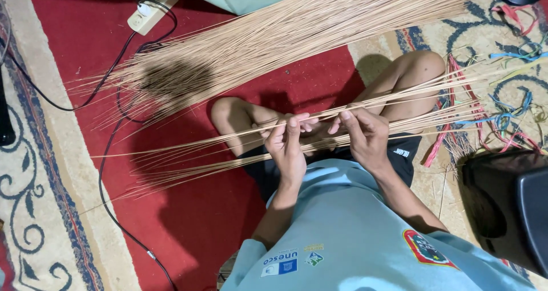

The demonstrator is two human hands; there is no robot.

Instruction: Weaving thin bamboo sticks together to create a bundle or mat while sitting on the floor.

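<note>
My left hand [288, 145] and my right hand [365, 134] are raised over my crossed legs, side by side. Both pinch a small bunch of thin tan sticks [188, 154] that runs from left to right across my lap. The fingertips of each hand are closed around the sticks near their middle. A much larger pile of the same sticks [274, 40] lies on the red carpet beyond my knees, fanned out toward the left.
A white power strip [149, 12] with black cables [108, 171] lies at the upper left on the red carpet [188, 234]. Coloured plastic strips [502, 117] are scattered at the right. A black container [508, 205] stands at the right edge.
</note>
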